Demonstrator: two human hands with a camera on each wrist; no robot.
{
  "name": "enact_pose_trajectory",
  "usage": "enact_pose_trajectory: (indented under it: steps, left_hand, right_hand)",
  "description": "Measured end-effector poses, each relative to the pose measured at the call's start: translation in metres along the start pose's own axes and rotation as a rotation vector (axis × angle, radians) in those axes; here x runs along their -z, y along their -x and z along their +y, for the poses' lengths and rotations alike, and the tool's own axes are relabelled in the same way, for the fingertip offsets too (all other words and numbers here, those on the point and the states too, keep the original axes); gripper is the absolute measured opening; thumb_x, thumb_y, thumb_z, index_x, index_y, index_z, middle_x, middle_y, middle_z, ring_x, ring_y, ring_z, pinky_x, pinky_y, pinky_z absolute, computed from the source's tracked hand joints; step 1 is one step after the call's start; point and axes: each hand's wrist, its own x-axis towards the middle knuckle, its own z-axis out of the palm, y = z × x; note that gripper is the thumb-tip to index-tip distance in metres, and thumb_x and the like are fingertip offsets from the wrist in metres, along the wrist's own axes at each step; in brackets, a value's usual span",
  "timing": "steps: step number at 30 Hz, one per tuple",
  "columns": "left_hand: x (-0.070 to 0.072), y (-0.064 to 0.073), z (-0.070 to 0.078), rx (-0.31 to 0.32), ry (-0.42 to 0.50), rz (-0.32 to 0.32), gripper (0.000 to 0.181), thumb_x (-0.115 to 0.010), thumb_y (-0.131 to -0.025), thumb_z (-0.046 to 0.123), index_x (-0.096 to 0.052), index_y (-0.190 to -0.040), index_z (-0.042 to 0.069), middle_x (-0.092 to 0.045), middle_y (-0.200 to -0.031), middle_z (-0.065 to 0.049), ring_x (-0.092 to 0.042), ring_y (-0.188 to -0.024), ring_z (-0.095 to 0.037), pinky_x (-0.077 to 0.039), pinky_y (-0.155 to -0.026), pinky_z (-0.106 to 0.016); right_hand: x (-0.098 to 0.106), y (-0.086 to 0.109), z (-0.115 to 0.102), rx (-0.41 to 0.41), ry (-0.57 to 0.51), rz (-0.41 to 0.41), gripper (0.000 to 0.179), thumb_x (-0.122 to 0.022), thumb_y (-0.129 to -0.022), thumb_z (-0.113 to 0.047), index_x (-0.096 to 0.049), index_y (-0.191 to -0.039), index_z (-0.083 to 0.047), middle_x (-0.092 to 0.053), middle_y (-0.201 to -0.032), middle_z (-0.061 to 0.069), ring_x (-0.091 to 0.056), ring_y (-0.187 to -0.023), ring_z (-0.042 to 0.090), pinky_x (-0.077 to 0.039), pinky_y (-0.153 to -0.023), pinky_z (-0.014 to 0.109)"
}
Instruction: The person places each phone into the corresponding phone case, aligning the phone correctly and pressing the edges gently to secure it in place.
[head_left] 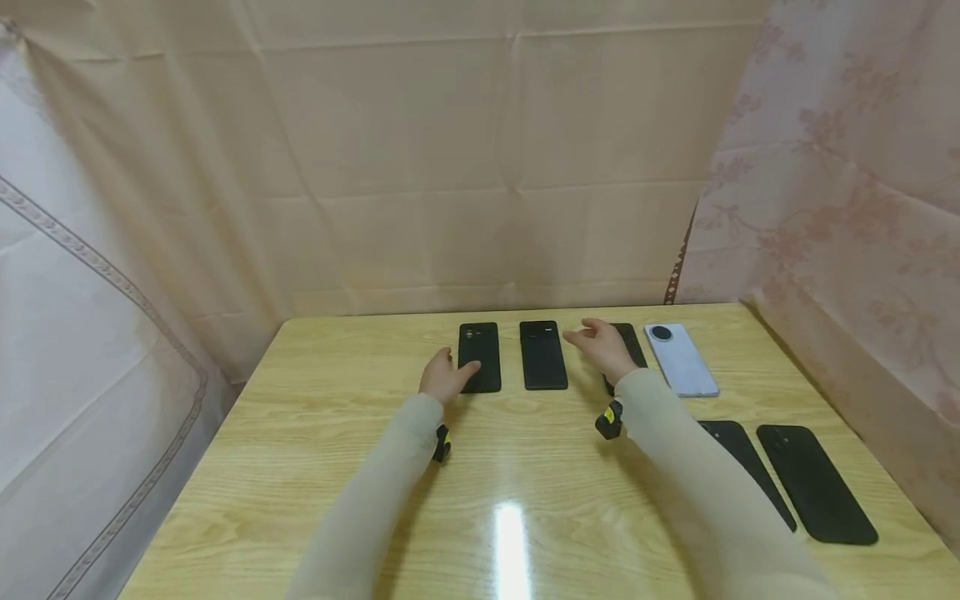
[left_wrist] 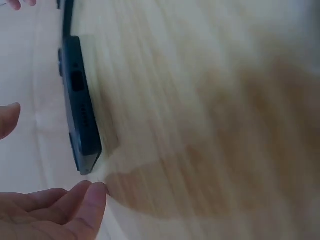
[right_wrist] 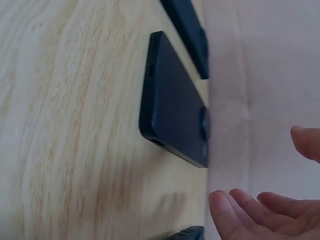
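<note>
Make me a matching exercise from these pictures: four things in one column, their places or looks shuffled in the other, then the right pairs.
Things
1. Left hand
2. Pale phone
3. Table
4. Right hand

Places and looks
A. Yellowish wood grain
B. In the head view, covers part of the dark phone second from the right in the far row
C. At the left side of the leftmost phone
D. Right end of the far row

Right pairs: 1-C, 2-D, 3-A, 4-B
</note>
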Motion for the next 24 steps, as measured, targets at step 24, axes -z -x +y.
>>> enact_pose_trajectory:
  steps: [24]
  left_hand:
    - [-0.021,-0.033,0.006,0.122,-0.319,0.066,0.061,-0.074,-0.086,0.039,-0.060,-0.124,-0.006,-0.050,-0.120,-0.023,-0.052,-0.110,-0.037,-0.049,-0.095,-0.046]
  right_hand:
    - [-0.041,-0.024,0.000,-0.106,0.355,-0.035,0.074,-0.073,-0.087,-0.032,-0.044,-0.137,0.014,-0.048,-0.141,0.031,-0.048,-0.130,0.043,-0.040,-0.111,0.049]
